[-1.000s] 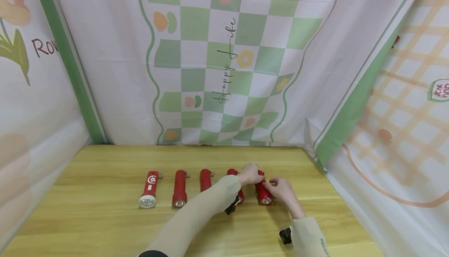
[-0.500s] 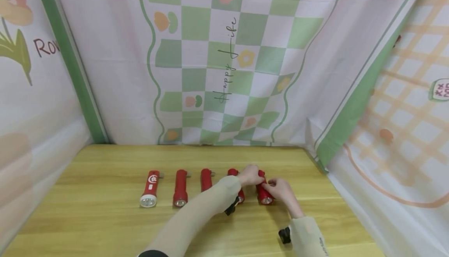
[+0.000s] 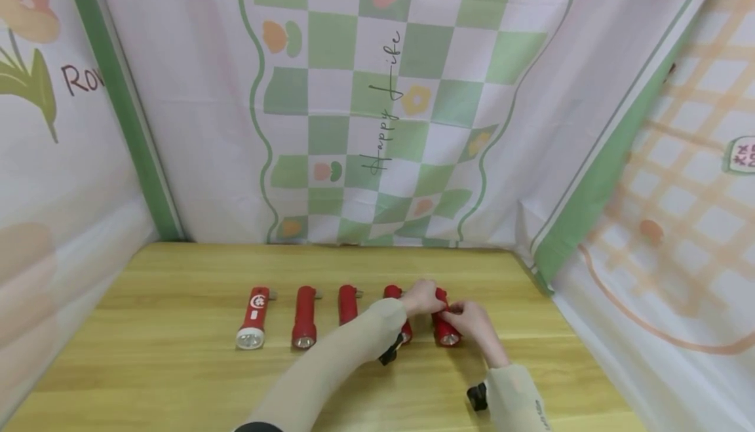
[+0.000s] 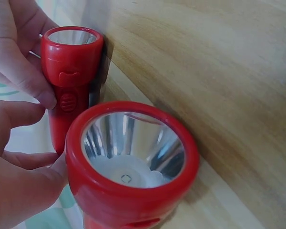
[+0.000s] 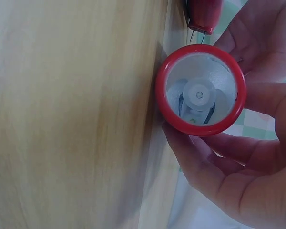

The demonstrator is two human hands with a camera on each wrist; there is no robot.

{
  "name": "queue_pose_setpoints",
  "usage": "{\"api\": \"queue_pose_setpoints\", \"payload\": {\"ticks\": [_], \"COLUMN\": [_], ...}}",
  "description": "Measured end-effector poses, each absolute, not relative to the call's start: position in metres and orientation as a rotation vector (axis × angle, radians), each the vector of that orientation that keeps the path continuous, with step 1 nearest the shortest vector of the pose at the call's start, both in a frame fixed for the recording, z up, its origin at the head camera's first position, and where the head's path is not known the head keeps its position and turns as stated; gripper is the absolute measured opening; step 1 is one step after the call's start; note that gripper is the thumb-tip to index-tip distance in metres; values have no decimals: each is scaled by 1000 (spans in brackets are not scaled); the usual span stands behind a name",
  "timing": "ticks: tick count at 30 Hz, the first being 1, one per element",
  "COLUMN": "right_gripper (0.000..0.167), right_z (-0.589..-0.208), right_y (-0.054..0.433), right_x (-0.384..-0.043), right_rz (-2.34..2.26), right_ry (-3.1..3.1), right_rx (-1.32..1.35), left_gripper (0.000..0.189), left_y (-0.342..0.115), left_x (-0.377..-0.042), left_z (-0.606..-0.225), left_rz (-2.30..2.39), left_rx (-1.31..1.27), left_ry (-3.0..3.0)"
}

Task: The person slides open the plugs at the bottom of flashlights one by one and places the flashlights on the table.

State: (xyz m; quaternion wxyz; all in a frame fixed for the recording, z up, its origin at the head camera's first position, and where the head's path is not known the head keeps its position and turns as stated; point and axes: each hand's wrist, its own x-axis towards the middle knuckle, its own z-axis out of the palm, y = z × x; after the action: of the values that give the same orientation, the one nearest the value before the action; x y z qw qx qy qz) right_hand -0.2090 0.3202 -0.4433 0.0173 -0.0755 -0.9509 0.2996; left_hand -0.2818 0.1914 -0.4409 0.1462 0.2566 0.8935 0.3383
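Observation:
Several red flashlights lie in a row on the table, lenses facing me. At the right end of the row, both hands are on one red flashlight (image 3: 447, 333). My left hand (image 3: 421, 297) reaches across and pinches its tail end. My right hand (image 3: 472, 320) holds its right side with thumb and fingers, close to the left fingertips. In the right wrist view its red-rimmed lens (image 5: 200, 93) points at the camera, and the fingers partly hide the body. The neighbouring flashlight (image 4: 133, 200) looms in front in the left wrist view; the left forearm partly covers it in the head view.
Farther left lie a white-headed flashlight (image 3: 254, 317), a red flashlight (image 3: 304, 317) and another red flashlight (image 3: 348, 304) partly behind the left sleeve. Grey metal plugs stick out near their tails. Printed cloth (image 3: 354, 124) hangs behind the wooden table (image 3: 147, 353) and at both sides.
The fingertips of both hands have come slightly closer together at the right-end flashlight. The flashlights stay in their row; the head view has shifted a little.

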Motion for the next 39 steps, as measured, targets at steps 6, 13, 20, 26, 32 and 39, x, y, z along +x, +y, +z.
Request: {"api": "queue_pose_setpoints", "payload": {"ticks": [6, 13, 20, 26, 32, 39], "right_gripper": [33, 34, 37, 43, 43, 42], "right_z": [-443, -441, -436, -431, -427, -422], "right_y": [318, 317, 316, 314, 311, 305], "right_x": [-209, -210, -210, -210, -210, -209], "right_rz": [973, 983, 1015, 1044, 1076, 1050], "right_ry": [-2945, -2936, -2927, -2937, -2928, -2903], "right_rx": [-242, -228, -235, -263, -250, -189], "left_gripper": [22, 16, 14, 18, 20, 20], "left_y": [188, 182, 178, 175, 169, 163], "left_x": [-282, -282, -281, -279, -280, -281], "left_z": [-441, -436, -431, -427, -426, -427], "left_rz": [994, 1058, 1116, 1133, 1181, 1224], "left_rx": [739, 776, 762, 731, 754, 803], "left_ry": [2580, 2580, 2568, 2562, 2580, 2613]}}
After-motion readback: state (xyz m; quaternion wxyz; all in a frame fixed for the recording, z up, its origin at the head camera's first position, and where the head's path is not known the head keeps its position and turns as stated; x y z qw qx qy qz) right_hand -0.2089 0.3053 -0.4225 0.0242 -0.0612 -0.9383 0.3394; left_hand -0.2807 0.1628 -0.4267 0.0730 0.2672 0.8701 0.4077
